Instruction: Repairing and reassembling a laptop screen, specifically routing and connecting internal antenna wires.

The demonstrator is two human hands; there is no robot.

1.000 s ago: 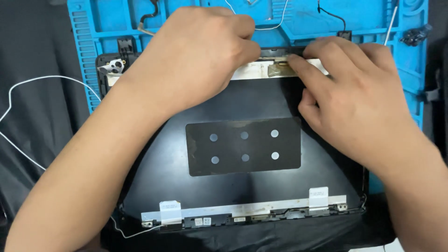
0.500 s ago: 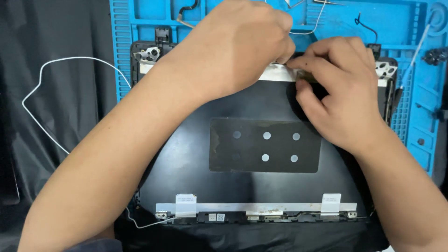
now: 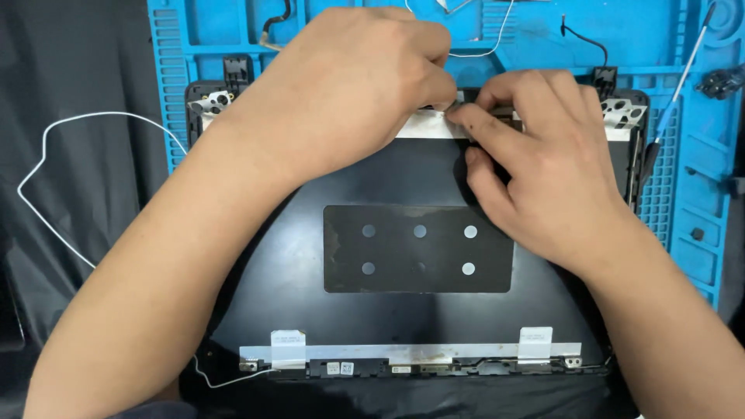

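1. Up at the far edge of the black laptop lid panel (image 3: pixel 403 310), a pale strip (image 3: pixel 423 128) runs left to right along that edge, its long axis crosswise to both forearms.
2. Both hands meet at the strip's middle: the left hand (image 3: pixel 349 85) pinches down from above it with fingertips together, apparently on the strip's upper edge, though the contact is hidden.
3. The right hand (image 3: pixel 543 163) lies just right of that spot, index finger pressed on the strip, thumb lower on the panel; its grip is not closed on anything visible.
4. Beyond the panel lies a blue work mat (image 3: pixel 698 194); a white wire (image 3: pixel 46 155) loops left of the panel.
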